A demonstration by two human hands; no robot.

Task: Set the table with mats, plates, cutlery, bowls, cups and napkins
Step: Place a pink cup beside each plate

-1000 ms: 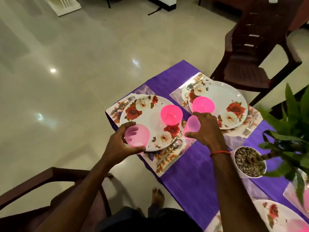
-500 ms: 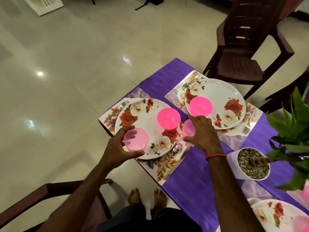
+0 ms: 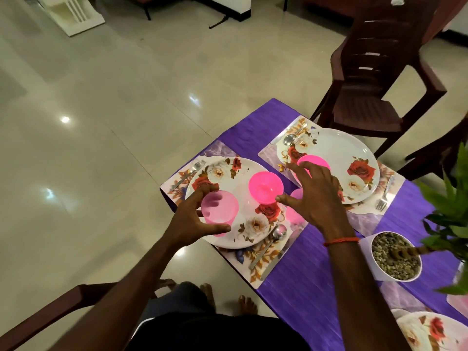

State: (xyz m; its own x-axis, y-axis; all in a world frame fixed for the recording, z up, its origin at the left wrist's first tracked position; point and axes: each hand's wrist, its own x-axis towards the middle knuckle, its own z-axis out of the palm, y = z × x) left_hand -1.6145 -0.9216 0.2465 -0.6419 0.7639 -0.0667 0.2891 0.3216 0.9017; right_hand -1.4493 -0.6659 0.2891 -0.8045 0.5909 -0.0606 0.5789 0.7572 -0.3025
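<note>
Two floral plates stand on floral mats on a purple tablecloth. On the near plate sit a bright pink bowl and a pale pink cup; my left hand wraps around that cup. A second pale pink cup stands between the plates, and my right hand hovers over it with fingers spread, partly hiding it. The far plate holds another pink bowl. A spoon, knife and fork flank the near plate.
A white pot of pebbles with a green plant stands right of my right forearm. A third floral plate is at bottom right. Brown chairs stand beyond the table and at my left. The table's edge runs just left of the near mat.
My right hand has let go of the second cup, lifted off it and spread its fingers. My left hand stays around the cup on the near plate.
</note>
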